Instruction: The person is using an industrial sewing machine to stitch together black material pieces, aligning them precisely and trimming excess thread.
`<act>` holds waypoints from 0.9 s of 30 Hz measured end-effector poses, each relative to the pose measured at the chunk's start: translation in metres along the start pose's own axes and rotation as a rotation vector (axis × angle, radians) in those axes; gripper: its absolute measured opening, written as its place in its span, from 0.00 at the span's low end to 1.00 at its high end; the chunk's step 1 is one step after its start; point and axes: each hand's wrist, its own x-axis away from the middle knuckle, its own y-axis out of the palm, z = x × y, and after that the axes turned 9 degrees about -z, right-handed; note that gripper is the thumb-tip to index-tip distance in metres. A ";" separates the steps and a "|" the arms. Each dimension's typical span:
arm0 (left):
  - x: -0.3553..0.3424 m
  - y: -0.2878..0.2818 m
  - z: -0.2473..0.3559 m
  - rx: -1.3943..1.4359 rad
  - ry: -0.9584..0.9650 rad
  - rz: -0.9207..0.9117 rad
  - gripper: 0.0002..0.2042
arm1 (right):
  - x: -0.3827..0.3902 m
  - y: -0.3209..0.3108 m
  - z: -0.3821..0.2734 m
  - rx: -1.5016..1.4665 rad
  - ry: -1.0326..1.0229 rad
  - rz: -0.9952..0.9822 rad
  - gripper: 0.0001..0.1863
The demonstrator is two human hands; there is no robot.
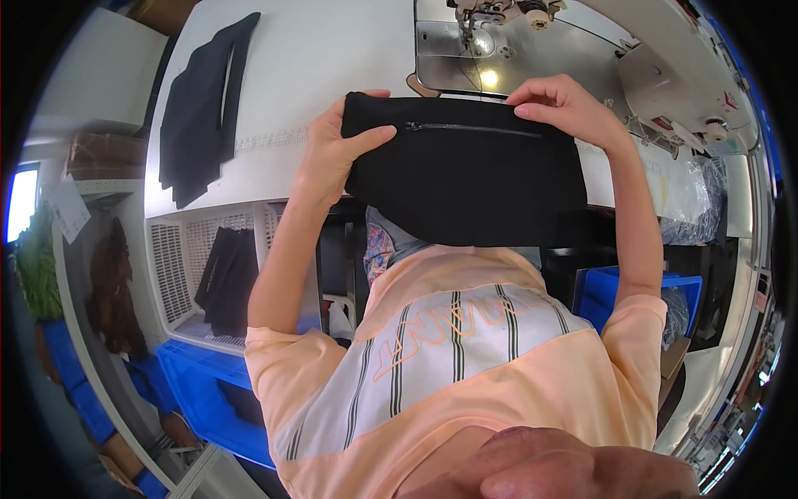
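A black fabric panel with a zipper (482,183) hangs between my hands at the table's front edge, its lower part over my lap. The closed-looking zipper (474,129) runs across it near the top. My left hand (345,145) pinches the upper left corner, thumb in front and fingers behind. My right hand (569,110) grips the top edge toward the right between thumb and fingers. Just beyond the panel stands a sewing machine (478,46), its needle area over a shiny metal plate (549,62).
More black fabric pieces (204,112) lie on the white table (316,50) at the left. Below them, a white basket (170,266) holds dark cloth pieces (229,279). Blue crates (195,391) stand at lower left, and a blue bin (598,295) is at my right. Clear plastic (698,200) lies at the right.
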 end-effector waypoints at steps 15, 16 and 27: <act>0.001 0.019 -0.007 -0.069 0.015 -0.009 0.19 | -0.047 0.058 -0.029 -0.098 -0.156 -0.140 0.11; 0.001 0.019 -0.007 -0.074 0.011 -0.022 0.21 | -0.047 0.058 -0.028 -0.145 -0.156 -0.155 0.11; 0.002 0.022 -0.006 -0.204 0.053 -0.052 0.19 | -0.043 0.069 -0.026 -0.193 -0.194 -0.068 0.08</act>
